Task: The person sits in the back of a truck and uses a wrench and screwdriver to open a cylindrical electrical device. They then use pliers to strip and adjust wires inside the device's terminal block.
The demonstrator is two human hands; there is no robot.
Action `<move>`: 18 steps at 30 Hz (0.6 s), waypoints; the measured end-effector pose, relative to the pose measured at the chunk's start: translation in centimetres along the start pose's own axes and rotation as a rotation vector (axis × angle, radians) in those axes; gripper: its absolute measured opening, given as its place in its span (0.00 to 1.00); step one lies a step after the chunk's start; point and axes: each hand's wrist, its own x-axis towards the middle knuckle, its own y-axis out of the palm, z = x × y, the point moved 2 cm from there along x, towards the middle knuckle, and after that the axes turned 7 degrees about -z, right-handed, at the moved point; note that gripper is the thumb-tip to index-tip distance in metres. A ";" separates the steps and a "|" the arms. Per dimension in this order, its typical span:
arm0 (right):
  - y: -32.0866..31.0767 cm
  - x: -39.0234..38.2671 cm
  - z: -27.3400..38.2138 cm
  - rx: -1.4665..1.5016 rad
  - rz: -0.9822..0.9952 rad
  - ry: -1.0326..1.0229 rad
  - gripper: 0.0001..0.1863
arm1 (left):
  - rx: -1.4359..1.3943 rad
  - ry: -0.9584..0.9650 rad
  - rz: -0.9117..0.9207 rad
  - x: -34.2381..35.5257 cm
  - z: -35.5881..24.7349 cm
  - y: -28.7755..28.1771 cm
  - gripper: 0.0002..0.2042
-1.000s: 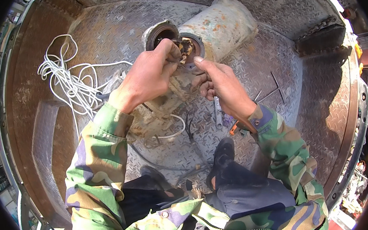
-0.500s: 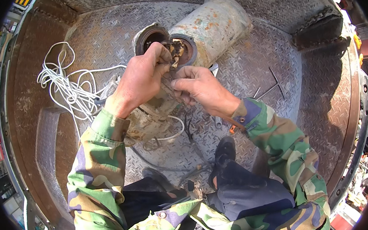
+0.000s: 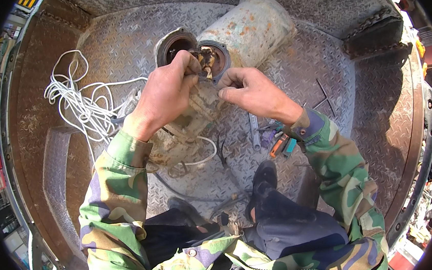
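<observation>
A dirt-caked machine with a grey, rust-spotted cylinder [image 3: 253,28] lies in front of me. Its round wiring chamber [image 3: 223,58] is uncovered, with dark and yellowish wires [image 3: 207,58] inside. Left of it a round cover [image 3: 163,45] stands with its hollow side showing. My left hand [image 3: 163,94] is at the near edge of the chamber, thumb and fingers pinched together; what they hold is hidden. Just right of the chamber, my right hand [image 3: 260,95] has its thumb pressed to its curled fingers. Anything between them is too small to make out.
White cable [image 3: 83,97] lies in a loose tangle at left. Right of the machine are a wrench [image 3: 255,132], orange-handled [image 3: 279,145] and teal-handled [image 3: 290,147] tools, and a T-handled rod [image 3: 326,98]. Rusty metal walls [image 3: 309,9] surround the tread-plate floor [image 3: 132,30]. Dark cable runs near my shoes.
My right hand has moved right and slightly up, away from my left hand, and the coloured tools under its wrist have come into view. The left hand has stayed nearly still.
</observation>
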 end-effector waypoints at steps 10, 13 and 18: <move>-0.3 -1.0 2.7 -0.243 -0.227 -0.206 0.20 | 0.122 0.020 0.051 0.1 -0.6 -0.1 0.10; 0.7 -1.1 4.0 -0.334 -0.292 -0.366 0.24 | 0.109 0.032 0.036 0.0 -0.6 -0.1 0.10; 1.5 0.0 3.9 -0.496 -0.344 -0.454 0.22 | -0.001 0.036 0.022 -0.2 -0.1 -0.3 0.10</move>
